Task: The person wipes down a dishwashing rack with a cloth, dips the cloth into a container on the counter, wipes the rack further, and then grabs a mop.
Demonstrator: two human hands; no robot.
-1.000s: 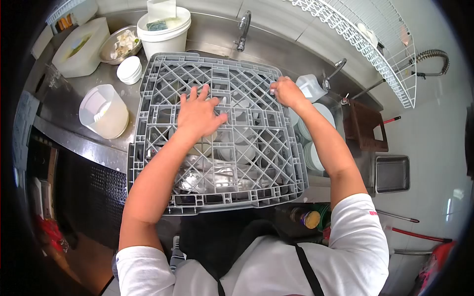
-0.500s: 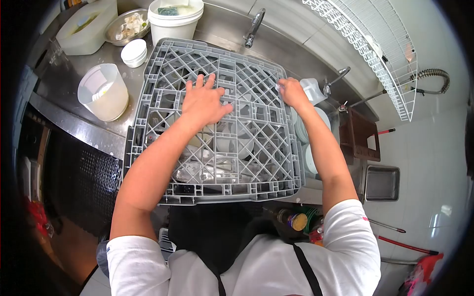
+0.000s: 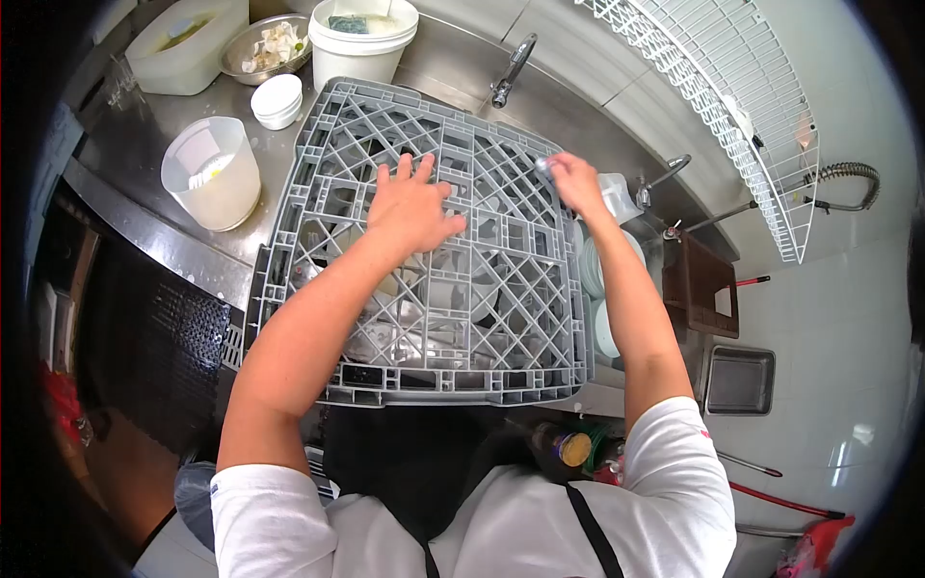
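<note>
A large grey plastic lattice rack point(image 3: 448, 379) spans the sink and counter in front of me. Dishes and silvery items show through its openings. My left hand point(image 3: 412, 207) lies on the lattice, fingers spread, holding nothing. At the rack's far right corner is my right hand point(image 3: 574, 181), its fingers closed around a small shiny scrubber point(image 3: 545, 169), which looks metallic. Stacked plates point(image 3: 605, 328) stand in the sink to the right, partly under my right forearm.
A white bucket point(image 3: 358, 58), white tubs point(image 3: 277, 99), a translucent container point(image 3: 214, 178) and a metal bowl point(image 3: 252, 60) stand at the left and back. Two taps rise behind the rack. A white wire shelf point(image 3: 742, 106) hangs at the upper right, above a brown crate point(image 3: 699, 279).
The camera view has shifted, so the rack and counter sit differently in frame. My right hand has turned slightly, showing more of the shiny item. My left hand stays spread on the rack.
</note>
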